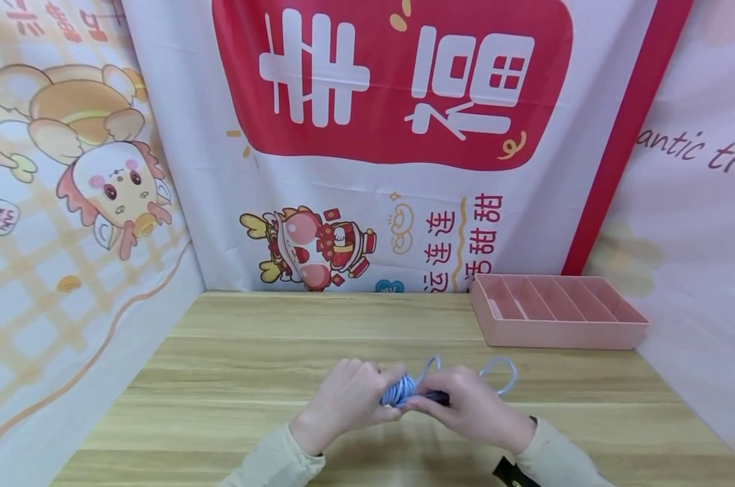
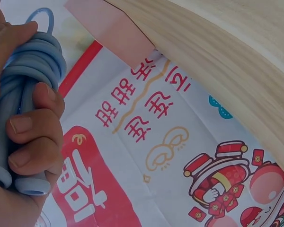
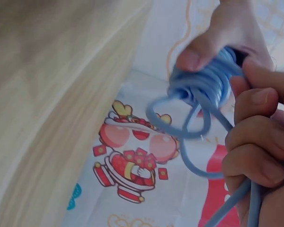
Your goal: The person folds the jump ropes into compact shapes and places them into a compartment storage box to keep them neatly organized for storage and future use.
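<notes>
A light blue jump rope (image 1: pixel 398 391) is held in the air above the table, its cord wound in many turns around its two handles. The left hand (image 1: pixel 357 399) grips the bundle; in the left wrist view its fingers (image 2: pixel 35 127) curl round the two handles (image 2: pixel 32 184), below the coils (image 2: pixel 40 59). The right hand (image 1: pixel 465 404) pinches the cord close beside the coils. A dark piece (image 1: pixel 438 398) shows at its palm, its kind unclear. In the right wrist view, loose cord (image 3: pixel 199 172) loops between the coils and the right hand's curled fingers (image 3: pixel 255 142).
A pink divided tray (image 1: pixel 562 334) stands at the table's back right, beyond the right hand. The wooden table (image 1: pixel 252 352) is bounded by printed cloth (image 1: pixel 392 182) behind and at both sides. A loop of cord stands out past the right hand.
</notes>
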`<state>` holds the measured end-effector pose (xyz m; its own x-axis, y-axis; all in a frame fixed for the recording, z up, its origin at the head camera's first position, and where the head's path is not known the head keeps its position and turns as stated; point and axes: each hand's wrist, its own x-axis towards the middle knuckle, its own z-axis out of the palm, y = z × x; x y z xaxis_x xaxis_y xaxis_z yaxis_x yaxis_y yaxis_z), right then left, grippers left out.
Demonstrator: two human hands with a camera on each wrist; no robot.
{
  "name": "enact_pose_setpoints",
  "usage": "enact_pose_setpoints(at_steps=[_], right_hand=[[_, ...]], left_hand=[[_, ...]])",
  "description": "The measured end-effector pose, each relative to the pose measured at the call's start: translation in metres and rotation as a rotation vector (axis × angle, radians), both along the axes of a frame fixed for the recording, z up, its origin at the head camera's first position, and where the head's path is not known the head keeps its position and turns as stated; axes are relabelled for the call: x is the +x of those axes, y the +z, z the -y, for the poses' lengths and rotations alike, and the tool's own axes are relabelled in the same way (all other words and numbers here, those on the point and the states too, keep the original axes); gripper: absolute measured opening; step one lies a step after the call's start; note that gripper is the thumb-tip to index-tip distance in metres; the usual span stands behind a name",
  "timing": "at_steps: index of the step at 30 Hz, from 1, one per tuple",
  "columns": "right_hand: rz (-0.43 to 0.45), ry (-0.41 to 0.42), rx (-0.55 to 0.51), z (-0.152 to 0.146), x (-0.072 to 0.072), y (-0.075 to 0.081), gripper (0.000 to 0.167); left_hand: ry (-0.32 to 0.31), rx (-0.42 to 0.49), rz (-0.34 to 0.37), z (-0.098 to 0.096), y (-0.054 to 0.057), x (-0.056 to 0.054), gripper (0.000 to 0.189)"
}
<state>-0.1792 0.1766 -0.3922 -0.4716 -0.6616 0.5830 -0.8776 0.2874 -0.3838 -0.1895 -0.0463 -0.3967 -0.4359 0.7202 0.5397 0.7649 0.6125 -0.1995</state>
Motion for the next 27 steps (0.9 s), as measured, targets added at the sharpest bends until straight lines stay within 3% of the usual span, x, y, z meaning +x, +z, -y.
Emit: enact_pose_setpoints(at_steps=[6,12,20,23,27], right_hand=[[-0.049,0.041,-0.033,-0.008,-0.003,0.008,0.016],[0.056,0.114,-0.070,-0.020,-0.008,0.020,0.014],[0.160,0.322,-0.210,-0.033,-0.026,0.023,0.030],[0.232,0.329,-0.234,-0.036,-0.030,0.022,0.031],[0.312,0.313,-0.242,-0.037,-0.032,0.019,0.029]], left_hand=[[-0.049,-0.035,0.007,0.000,0.000,0.001,0.035],[-0.167,-0.022,0.040,0.000,0.000,0.002,0.033],[-0.410,0.170,0.102,-0.003,0.007,0.002,0.047],[-0.480,0.250,0.121,-0.004,0.011,0.003,0.048],[-0.575,0.395,0.207,-0.005,0.015,0.004,0.049]])
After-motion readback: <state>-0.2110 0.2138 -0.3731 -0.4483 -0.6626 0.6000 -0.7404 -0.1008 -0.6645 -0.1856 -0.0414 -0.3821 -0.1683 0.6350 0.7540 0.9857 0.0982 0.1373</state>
